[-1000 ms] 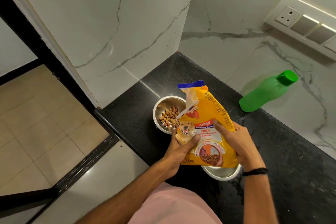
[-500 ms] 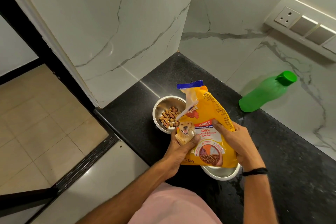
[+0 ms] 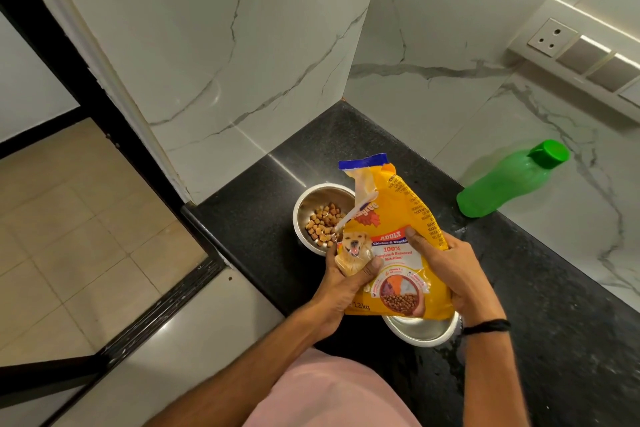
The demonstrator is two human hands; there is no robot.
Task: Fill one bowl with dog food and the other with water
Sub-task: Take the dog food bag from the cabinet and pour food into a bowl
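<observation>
A yellow dog food bag [image 3: 394,239] with a torn blue top stands upright above the black counter [image 3: 554,305]. My left hand [image 3: 349,279] grips its lower left side, thumb across the dog picture. My right hand [image 3: 446,269] holds its right side with the thumb on the front. Behind the bag to the left, a steel bowl [image 3: 311,199] holds brown kibble [image 3: 323,222]. A second steel bowl [image 3: 420,331] sits under the bag, mostly hidden, and its contents cannot be seen. A green water bottle [image 3: 509,180] with its cap on stands against the wall at the right.
Marble walls close the counter at the back and left. A switch panel [image 3: 581,55] is on the right wall. The counter's left edge drops to a tiled floor [image 3: 69,236] beside a black door frame.
</observation>
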